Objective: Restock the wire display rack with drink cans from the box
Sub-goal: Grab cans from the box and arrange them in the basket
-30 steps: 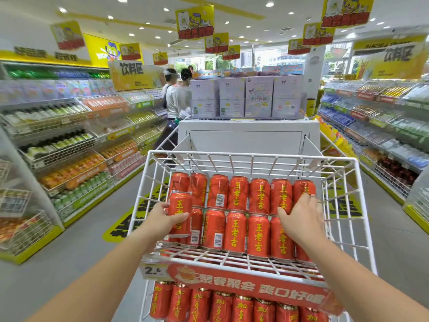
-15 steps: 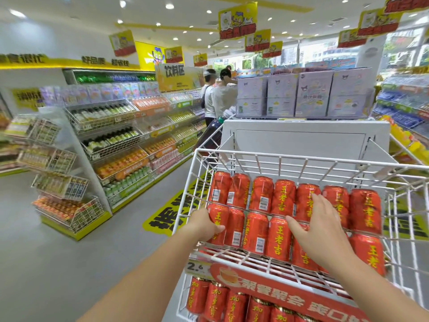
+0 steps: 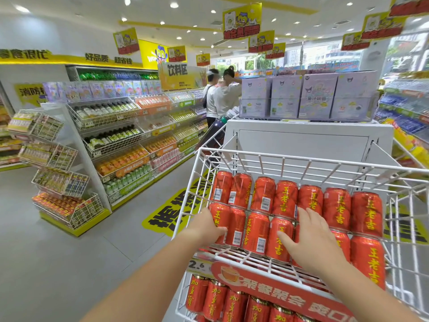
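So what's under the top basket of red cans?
A lower row of red cans stands there, below the red banner. The banner covers the right-hand ones' tops, and the top basket hides anything behind them.

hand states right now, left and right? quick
Left hand: closed round the leftmost front-row red metal drink can.
Right hand: open, flat on the neighbouring red cans.

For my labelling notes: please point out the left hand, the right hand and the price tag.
left hand [image 3: 205, 226], head view, back of the hand
right hand [image 3: 313, 242], head view, back of the hand
price tag [image 3: 196, 266], head view, its printed number
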`<state>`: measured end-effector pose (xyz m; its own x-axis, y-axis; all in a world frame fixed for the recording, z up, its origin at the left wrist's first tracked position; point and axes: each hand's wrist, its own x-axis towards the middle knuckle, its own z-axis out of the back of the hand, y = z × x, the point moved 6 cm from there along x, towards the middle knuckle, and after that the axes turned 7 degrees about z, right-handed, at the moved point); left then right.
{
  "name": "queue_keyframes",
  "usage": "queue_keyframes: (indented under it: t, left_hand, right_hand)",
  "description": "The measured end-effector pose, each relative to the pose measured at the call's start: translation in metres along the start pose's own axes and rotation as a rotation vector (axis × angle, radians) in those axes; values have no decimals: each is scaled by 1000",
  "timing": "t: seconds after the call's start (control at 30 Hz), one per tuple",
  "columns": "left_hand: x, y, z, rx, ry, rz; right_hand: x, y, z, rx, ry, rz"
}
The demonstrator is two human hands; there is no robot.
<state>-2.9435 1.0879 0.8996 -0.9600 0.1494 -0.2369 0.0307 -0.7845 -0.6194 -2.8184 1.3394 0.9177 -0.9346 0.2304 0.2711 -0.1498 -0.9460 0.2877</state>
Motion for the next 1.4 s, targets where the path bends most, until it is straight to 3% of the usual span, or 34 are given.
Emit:
queue_keyframes:
  t: [0.13, 0.33, 0.67, 0.87, 1.07, 1.23, 1.4]
  left_hand:
    - [-9, -3, -3, 360, -80, -145]
    - [-63, -11, 7, 733, -274, -386]
    - [-154, 44, 28, 863, -314, -520]
    - [-205, 143, 56, 788, -300, -521]
    - [-239, 289, 38, 775, -229, -458]
    - [-256, 413, -30, 791, -116, -354]
    - [-273, 516, -143, 784, 60, -272]
  right_hand:
    - [-9, 5, -3, -163, 82, 52]
    - [-28, 38, 5, -197, 118, 105]
    - [-93, 135, 5, -242, 70, 164]
    - [-163, 214, -29, -244, 94, 167]
    - [-239, 268, -132, -268, 230, 205]
    - [-315, 267, -253, -261, 397, 253]
    - [-403, 226, -375, -283, 600, 274]
